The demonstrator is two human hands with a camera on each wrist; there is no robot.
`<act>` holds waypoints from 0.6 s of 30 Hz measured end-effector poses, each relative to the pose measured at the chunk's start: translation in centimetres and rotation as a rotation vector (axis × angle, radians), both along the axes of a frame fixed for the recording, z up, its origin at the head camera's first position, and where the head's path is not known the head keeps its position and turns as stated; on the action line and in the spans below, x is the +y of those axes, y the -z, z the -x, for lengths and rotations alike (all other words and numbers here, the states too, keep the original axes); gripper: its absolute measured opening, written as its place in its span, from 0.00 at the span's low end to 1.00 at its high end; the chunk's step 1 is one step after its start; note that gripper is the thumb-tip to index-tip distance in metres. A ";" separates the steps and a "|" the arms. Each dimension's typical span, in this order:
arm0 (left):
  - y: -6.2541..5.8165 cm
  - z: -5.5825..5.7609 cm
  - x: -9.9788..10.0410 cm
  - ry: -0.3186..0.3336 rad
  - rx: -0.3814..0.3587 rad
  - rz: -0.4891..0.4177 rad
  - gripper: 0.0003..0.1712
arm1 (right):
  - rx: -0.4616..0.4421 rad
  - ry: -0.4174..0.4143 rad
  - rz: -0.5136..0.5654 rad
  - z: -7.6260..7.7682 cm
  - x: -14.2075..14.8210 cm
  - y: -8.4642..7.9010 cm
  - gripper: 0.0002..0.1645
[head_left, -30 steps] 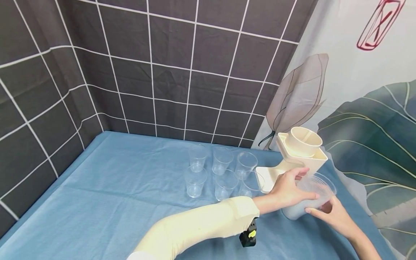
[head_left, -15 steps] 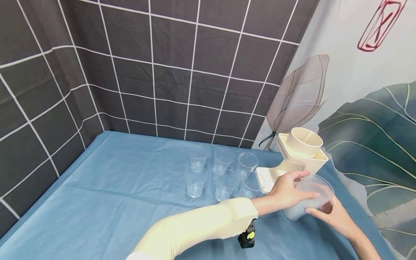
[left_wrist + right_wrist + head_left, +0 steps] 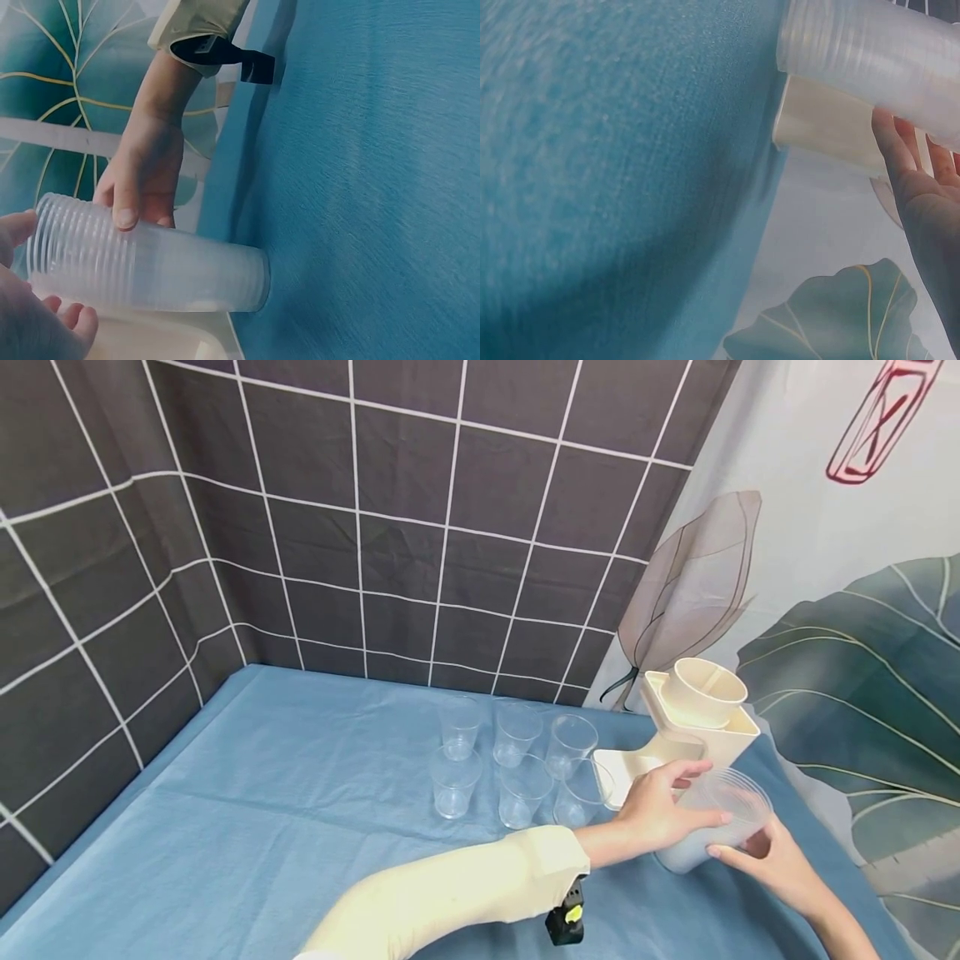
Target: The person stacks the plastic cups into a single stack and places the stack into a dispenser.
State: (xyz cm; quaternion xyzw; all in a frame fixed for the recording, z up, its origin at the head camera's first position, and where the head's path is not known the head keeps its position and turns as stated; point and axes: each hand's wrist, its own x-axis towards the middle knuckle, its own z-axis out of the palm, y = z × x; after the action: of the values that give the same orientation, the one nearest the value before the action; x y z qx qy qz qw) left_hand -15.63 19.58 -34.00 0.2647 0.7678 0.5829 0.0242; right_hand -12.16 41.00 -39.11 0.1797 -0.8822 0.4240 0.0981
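A tall stack of nested clear plastic cups [image 3: 686, 852] stands on the blue cloth, its open rims upward. My left hand [image 3: 656, 810] reaches across and holds it near the rims, with thumb and fingers on opposite sides. On the other side my right hand [image 3: 780, 868] grips the stack lower down, its thumb in front. In the left wrist view the closely spaced rims of the cup stack [image 3: 195, 270] lie between both hands. In the right wrist view the fingers of my right hand [image 3: 930, 195] touch the stack's side.
Several single clear cups [image 3: 453, 785] stand upright in two rows left of the hands. Behind the stack is a cream plastic stand [image 3: 701, 718] with a round collar on top. A dark gridded cloth wall [image 3: 405, 552] rises along the table's back edge.
The rims at the top of the stack have shifted slightly left and down since the first frame. Both hands keep nearly the same place on it, and the head view has drifted a little.
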 end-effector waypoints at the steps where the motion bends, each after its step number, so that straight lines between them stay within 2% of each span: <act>1: 0.0 0.0 -0.1 0.002 0.005 0.001 0.31 | 0.003 0.005 -0.005 0.0 0.0 0.0 0.49; 6: 0.0 -0.1 -1.1 0.009 0.022 0.008 0.31 | -0.003 0.029 -0.023 0.0 0.0 -0.1 0.49; 12: -0.2 0.1 -2.2 0.005 -0.016 -0.026 0.32 | -0.001 0.024 -0.023 0.1 -0.1 -0.1 0.50; 18: -0.6 0.4 -3.5 0.017 -0.017 -0.044 0.33 | 0.006 0.041 -0.044 0.1 0.0 0.0 0.49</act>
State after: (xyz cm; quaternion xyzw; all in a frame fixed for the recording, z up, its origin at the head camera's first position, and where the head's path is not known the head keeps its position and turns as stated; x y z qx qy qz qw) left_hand -15.99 16.08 -33.43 0.2665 0.7523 0.6018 0.0298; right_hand -12.30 40.96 -39.07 0.1651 -0.8945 0.4019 0.1055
